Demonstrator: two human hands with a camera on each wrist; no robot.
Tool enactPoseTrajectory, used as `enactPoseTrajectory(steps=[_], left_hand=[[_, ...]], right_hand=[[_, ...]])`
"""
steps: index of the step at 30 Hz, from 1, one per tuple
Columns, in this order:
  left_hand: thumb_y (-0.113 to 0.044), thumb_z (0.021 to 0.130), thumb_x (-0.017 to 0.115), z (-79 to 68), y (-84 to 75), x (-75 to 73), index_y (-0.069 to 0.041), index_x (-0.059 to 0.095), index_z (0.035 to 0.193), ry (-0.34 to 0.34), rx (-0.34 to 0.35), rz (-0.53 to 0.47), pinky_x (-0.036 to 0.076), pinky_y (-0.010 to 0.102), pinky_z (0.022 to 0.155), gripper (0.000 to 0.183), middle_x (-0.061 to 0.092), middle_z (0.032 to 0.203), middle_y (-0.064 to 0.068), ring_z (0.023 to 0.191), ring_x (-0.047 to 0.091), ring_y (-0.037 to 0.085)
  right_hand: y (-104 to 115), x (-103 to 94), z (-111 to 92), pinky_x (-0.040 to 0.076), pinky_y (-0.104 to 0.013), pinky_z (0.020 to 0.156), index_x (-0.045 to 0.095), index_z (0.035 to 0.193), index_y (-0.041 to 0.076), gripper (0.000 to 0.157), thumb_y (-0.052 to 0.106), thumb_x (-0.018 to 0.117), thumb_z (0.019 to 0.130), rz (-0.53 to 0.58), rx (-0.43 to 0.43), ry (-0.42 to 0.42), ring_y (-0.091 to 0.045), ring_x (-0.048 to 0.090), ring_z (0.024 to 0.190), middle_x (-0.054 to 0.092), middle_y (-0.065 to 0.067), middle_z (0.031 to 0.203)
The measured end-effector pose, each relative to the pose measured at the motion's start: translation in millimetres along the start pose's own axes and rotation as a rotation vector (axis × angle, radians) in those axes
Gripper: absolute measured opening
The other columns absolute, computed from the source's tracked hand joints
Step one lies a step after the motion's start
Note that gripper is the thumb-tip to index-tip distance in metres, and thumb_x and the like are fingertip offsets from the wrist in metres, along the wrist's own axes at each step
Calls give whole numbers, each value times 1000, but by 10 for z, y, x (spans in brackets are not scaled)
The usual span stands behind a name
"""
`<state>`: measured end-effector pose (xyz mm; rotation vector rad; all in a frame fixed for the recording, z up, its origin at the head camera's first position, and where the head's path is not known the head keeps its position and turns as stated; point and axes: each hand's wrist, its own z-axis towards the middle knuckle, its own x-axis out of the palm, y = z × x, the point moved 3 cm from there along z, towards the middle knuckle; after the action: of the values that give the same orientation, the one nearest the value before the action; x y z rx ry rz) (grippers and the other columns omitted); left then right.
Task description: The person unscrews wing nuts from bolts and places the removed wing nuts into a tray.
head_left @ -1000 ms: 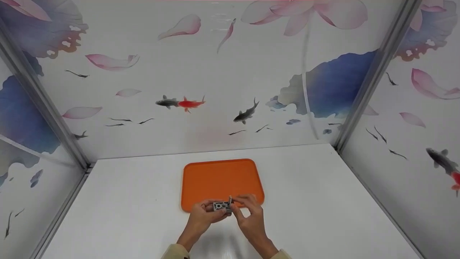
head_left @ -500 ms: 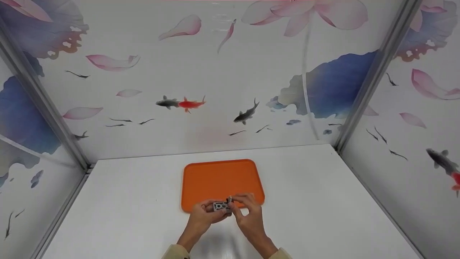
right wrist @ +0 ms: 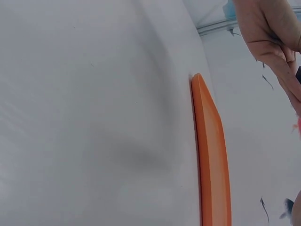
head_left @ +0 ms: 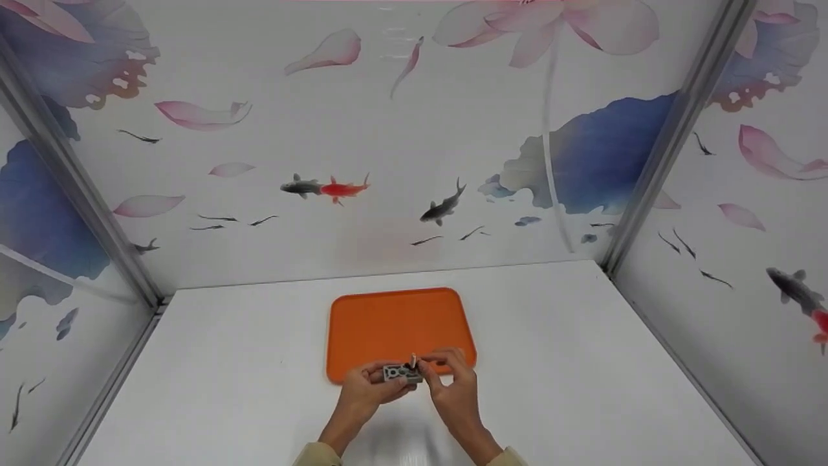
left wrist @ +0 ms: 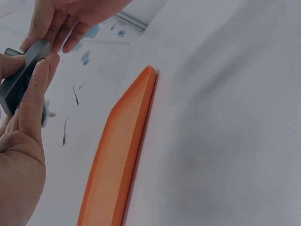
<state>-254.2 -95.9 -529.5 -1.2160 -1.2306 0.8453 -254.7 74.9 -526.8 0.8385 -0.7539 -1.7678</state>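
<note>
In the head view, my left hand (head_left: 363, 396) grips a small grey block (head_left: 400, 373) with round openings in its upper face, above the front edge of the orange tray. A short upright piece (head_left: 414, 358) with a pale tip stands at the block's right end. My right hand (head_left: 455, 391) pinches at this piece with thumb and fingers, which partly hide it. In the left wrist view, the dark grey block (left wrist: 23, 77) lies tilted between the left thumb and fingers, a short round pin (left wrist: 13, 52) beside it. The right wrist view shows only part of the right hand (right wrist: 273, 42).
An orange tray (head_left: 401, 323) lies on the white table (head_left: 556, 362) just beyond the hands. White panels (head_left: 381, 129) printed with fish, petals and leaves enclose the back and sides, with metal posts (head_left: 679, 136) at the corners.
The right thumb and fingers have shifted slightly to the right, uncovering more of the block's right end. The left hand has stayed nearly still, still holding the block.
</note>
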Motion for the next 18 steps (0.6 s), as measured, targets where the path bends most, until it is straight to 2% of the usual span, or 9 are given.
enactPoseTrajectory(steps=[7,15,18], left_hand=[[-3,88,75,14,0,7,15,56,128,-7,-3,15,64,34,88,48,73,113,20,99,75,29],[-5,87,75,-3,4,-1,16,55,128,5,13,18,64,34,88,50,73,113,20,99,75,28],[-5,87,75,-12,4,-8,16,55,128,5,19,19,64,34,89,50,73,113,21,99,75,27]], right_hand=[[-26,-32,7,59,-34,81,71,92,23,8,20,78,87,-22,-3,-6,-6,59,90,67,13,89],[8,-5,-19,59,-30,82,74,95,25,13,12,73,90,5,13,26,-10,63,92,70,8,93],[17,3,-30,60,-28,84,76,97,22,15,9,71,92,19,15,32,-11,65,94,71,5,94]])
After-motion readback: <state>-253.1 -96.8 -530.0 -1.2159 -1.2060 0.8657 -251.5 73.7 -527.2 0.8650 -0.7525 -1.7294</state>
